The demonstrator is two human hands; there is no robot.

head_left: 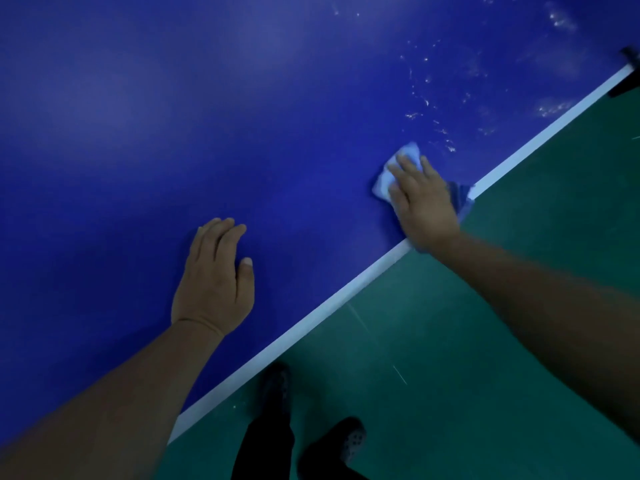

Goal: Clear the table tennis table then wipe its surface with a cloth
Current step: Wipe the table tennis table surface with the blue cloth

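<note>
right hand [424,199]: flat, fingers straight, open grip pressing the cloth [398,174] onto the tabletop [173,116] just beside its white edge line [311,317]
left hand [214,278]: open grip, palm resting on the blue tabletop, apart from the cloth
smudges [446,109]: pale specks beyond the cloth
floor [485,341]: green, shoes [346,445] below

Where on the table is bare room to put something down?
Free: the blue table beyond and left of the left hand. Crowded: beside the white edge line, where the right hand presses the cloth, with white specks beyond.
</note>
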